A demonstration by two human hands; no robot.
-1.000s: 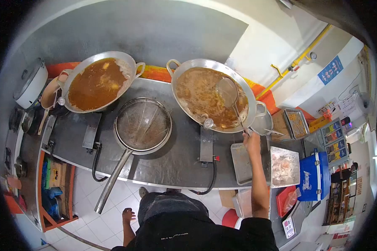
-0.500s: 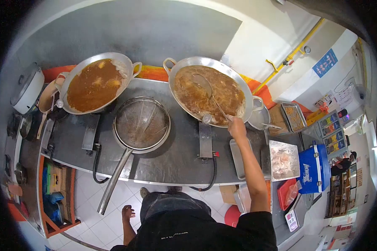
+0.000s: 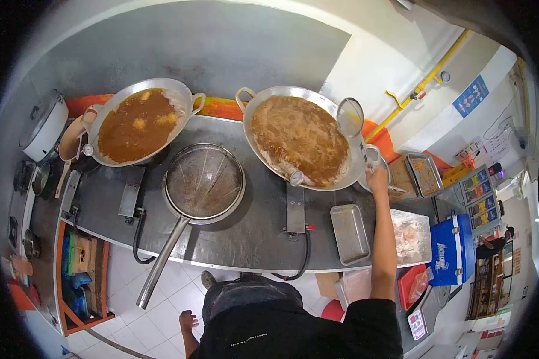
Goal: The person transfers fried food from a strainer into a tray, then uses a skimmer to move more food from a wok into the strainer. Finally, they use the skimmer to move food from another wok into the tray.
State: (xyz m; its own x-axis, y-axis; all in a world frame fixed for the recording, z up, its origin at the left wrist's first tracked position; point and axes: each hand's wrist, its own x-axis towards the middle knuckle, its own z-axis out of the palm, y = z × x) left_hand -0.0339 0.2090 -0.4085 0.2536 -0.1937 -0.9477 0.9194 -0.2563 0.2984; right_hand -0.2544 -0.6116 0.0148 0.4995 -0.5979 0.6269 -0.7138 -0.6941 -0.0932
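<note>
My right hand (image 3: 377,181) is closed round the handle of a round mesh skimmer (image 3: 350,116). The skimmer's head is raised at the right rim of the right wok (image 3: 244,122), which is full of bubbling brown oil (image 3: 299,137). My left hand (image 3: 188,321) hangs low beside my body over the floor tiles, holding nothing, its fingers loosely apart. To the left, another wok (image 3: 188,96) contains brown oil with a few golden pieces (image 3: 139,124) floating in it. Between and in front of the woks, a large long-handled strainer (image 3: 203,179) rests over a pan.
A metal loaf-shaped tray (image 3: 350,234) lies on the steel counter (image 3: 251,239). Further right are a tray of white flour-like coating (image 3: 410,239), a blue cooler (image 3: 449,251) and a red tray (image 3: 410,284). A person (image 3: 491,246) stands in the far right background.
My right hand has moved right, lifting the skimmer out of the right wok's oil to its right rim. The left hand still hangs low.
</note>
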